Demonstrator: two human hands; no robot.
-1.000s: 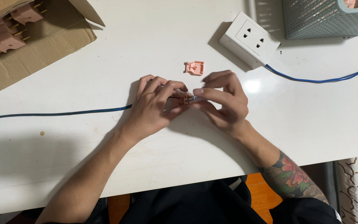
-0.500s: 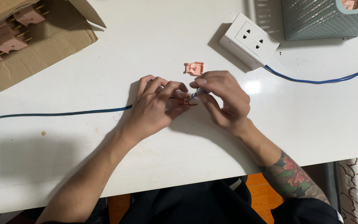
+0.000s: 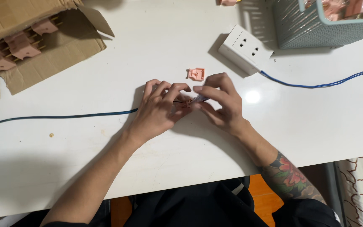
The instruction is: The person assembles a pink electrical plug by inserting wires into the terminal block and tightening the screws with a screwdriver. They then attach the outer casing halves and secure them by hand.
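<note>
Pink plastic part (image 3: 184,103) pinched in left hand (image 3: 158,110) – right hand (image 3: 221,103) grips a small screwdriver (image 3: 199,99), mid-fastening; next move probably needs steady tip alignment

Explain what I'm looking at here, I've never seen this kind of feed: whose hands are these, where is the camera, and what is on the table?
There is no machine: a person works bare-handed, and the single camera sits on their head, looking down. The left hand and right hand meet at the middle of the white table. Between their fingers sits a small pink part, with a slim tool in the right hand; details are too small to tell. A second pink piece lies loose just beyond. A blue cable runs in from the left. Farther back are a white socket block, a cardboard box holding more pink parts, and a grey-green basket.
</note>
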